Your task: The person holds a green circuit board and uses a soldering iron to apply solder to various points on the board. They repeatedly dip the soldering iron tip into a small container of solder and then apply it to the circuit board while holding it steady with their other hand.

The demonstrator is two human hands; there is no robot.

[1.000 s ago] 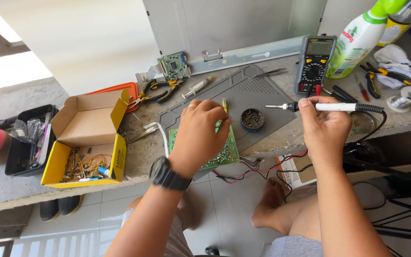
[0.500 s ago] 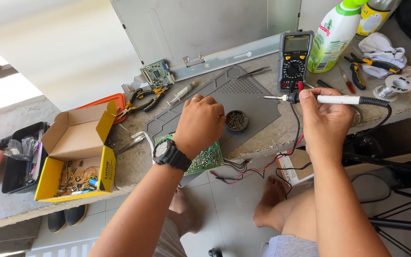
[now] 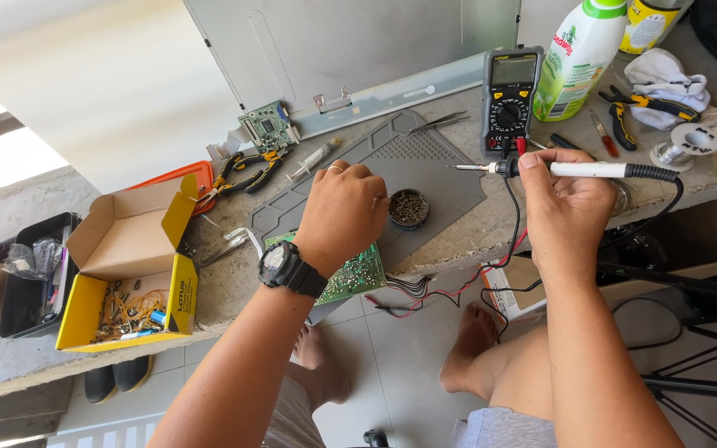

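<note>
At the left of the frame one yellow cardboard box (image 3: 126,282) stands open, small parts and wires lying in its bottom. Right of it, at the centre, the left hand (image 3: 340,216) is curled knuckles-up over one green circuit board (image 3: 350,278) that lies at the near edge of the grey work mat (image 3: 433,166); whether its fingers pinch the board cannot be told. One black watch (image 3: 290,269) sits on that wrist. Just right of the hand, one round tin of brass wool (image 3: 408,207) rests on the mat. At centre right, the right hand (image 3: 564,203) is closed around one soldering iron (image 3: 570,169). Its long axis runs level across the frame, tip pointing left, cord leaving to the right. Above it stands one multimeter (image 3: 509,95).
</note>
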